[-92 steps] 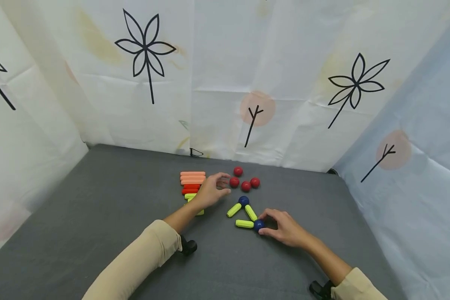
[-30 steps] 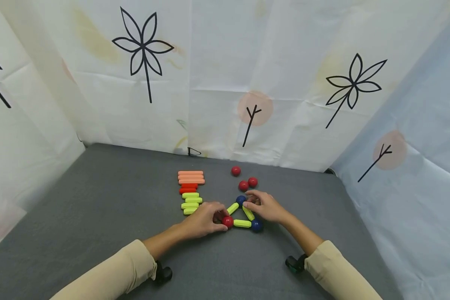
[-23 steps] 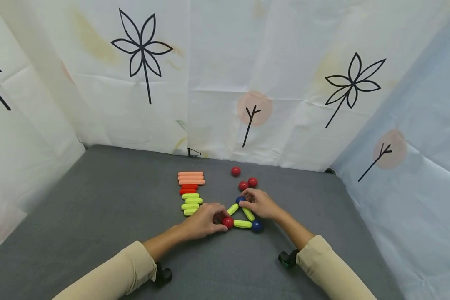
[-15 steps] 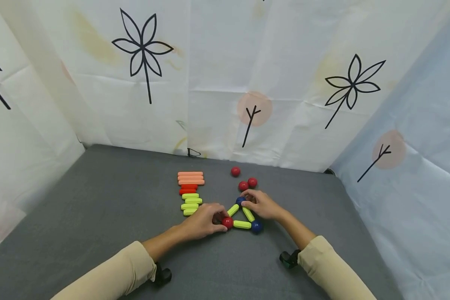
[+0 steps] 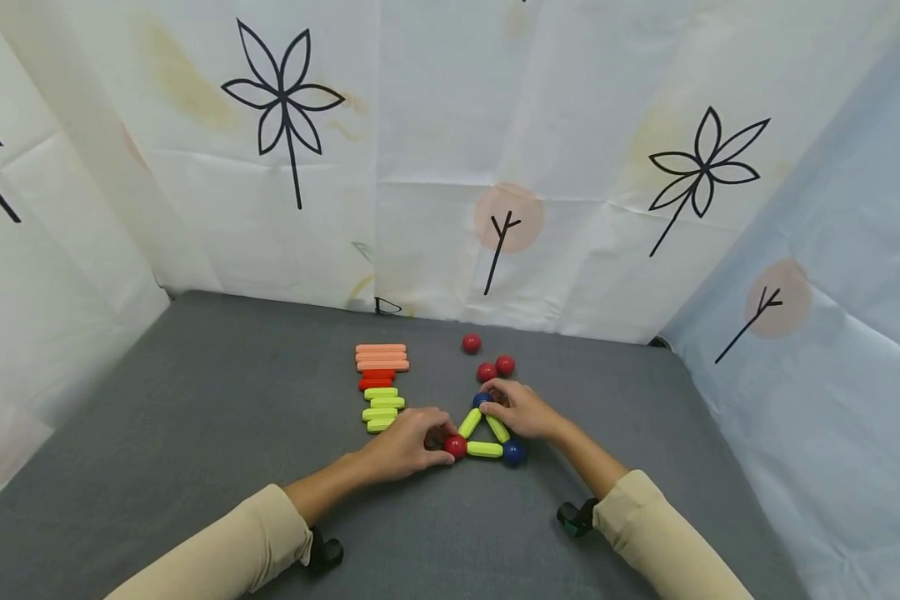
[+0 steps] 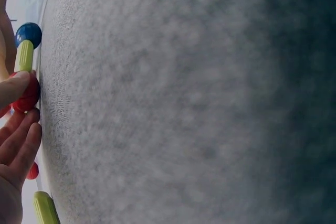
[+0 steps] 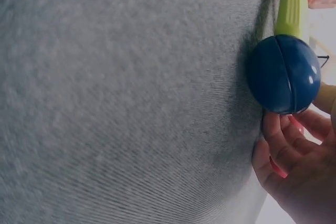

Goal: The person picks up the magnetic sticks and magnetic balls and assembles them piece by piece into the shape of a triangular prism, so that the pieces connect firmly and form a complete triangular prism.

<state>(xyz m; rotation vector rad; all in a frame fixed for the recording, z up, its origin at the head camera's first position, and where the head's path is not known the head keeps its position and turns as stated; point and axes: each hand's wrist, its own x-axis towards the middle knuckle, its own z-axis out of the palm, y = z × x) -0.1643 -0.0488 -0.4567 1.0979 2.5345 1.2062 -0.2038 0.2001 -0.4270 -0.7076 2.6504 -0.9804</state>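
Observation:
Three yellow-green sticks form a flat triangle on the grey table: a left stick, a right stick and a bottom stick. My left hand pinches the red ball at the lower-left corner; the left wrist view shows that red ball under my fingers. My right hand grips the blue ball at the top corner. A second blue ball sits untouched at the lower-right corner, and this blue ball looms large in the right wrist view.
Three loose red balls lie just behind the triangle. To its left lies a row of spare sticks: salmon, red, yellow-green. Printed white sheets wall the table at the back and both sides.
My left hand carried a red ball from the loose group to the lower-left corner. My right hand moved from the lower-right blue ball to the top one. The left stick swung closer to the red ball.

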